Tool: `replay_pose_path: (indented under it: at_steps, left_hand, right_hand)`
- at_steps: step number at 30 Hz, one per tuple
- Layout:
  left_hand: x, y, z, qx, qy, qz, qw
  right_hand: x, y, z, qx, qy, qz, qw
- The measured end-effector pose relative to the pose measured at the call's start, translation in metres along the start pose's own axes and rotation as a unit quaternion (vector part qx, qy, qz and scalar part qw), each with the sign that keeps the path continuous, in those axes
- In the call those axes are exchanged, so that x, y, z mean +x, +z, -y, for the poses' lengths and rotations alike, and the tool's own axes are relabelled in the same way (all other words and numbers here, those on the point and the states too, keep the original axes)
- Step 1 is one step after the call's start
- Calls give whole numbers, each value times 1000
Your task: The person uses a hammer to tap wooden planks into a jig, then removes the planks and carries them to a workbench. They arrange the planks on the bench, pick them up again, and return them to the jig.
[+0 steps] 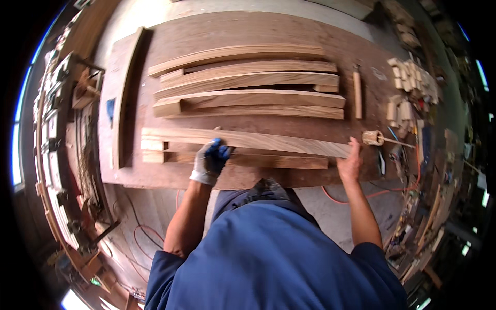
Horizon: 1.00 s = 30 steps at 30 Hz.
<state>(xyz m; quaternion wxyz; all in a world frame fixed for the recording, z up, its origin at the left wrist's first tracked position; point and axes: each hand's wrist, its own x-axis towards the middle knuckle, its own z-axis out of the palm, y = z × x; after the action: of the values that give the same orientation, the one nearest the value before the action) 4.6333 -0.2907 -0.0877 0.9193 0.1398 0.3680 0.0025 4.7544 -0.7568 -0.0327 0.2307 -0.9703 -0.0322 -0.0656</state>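
A long wooden rail (289,142) lies slantwise across the near side of the wooden worktable (248,124). My left hand (209,159), in a white glove with blue fingers, is closed on the rail's near edge, left of its middle. My bare right hand (351,163) grips the rail's right end, its fingers around the end. Just nearer to me, partly under this rail, lies a second rail (279,161) with a block-like left end. Beyond them rest several similar pale rails (248,80), slightly curved and set roughly side by side.
A long board (126,101) lies along the table's left side, beside a blue object (110,109). To the right are a wooden-handled tool (357,93), a mallet (373,137) and stacked small wood pieces (413,77). An orange hose (336,199) runs across the floor.
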Motion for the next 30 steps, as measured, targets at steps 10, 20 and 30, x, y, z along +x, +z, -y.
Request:
replay_pose_path:
  at_steps: [10, 20, 30]
  left_hand:
    - [-19, 18, -5, 35, 31, 95, 994]
    - [-75, -29, -29, 104, 21, 45, 993]
    - [-81, -10, -17, 107, 106, -248, 957]
  right_hand:
    - [1, -6, 2, -2, -36, 22, 999]
    - [22, -32, 18, 113, -22, 355, 928]
    - [28, -27, 19, 350, 245, 448, 786]
